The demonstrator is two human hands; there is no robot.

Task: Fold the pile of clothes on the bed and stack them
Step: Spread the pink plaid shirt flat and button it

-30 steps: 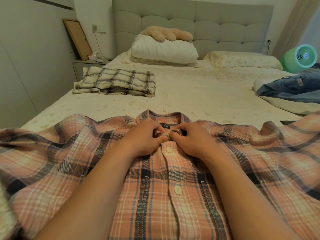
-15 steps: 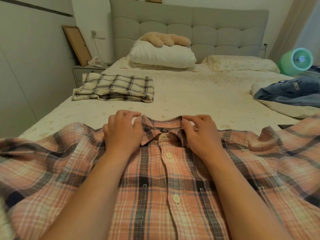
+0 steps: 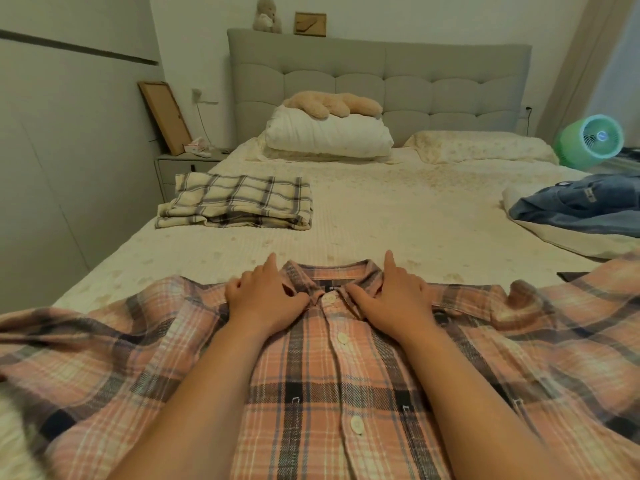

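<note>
At bed's (image 3: 381,216) near edge, pink shirt (image 3: 311,393) spread flat, left hand (image 3: 266,299) and right hand (image 3: 398,296) on collar, fingers (image 3: 389,263) spread, folded plaid (image 3: 239,202) near left edge

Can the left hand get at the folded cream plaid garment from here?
Probably yes: the folded cream plaid garment lies ahead-left of the left hand, only bare bedspread between; likely a long stretch.
</note>
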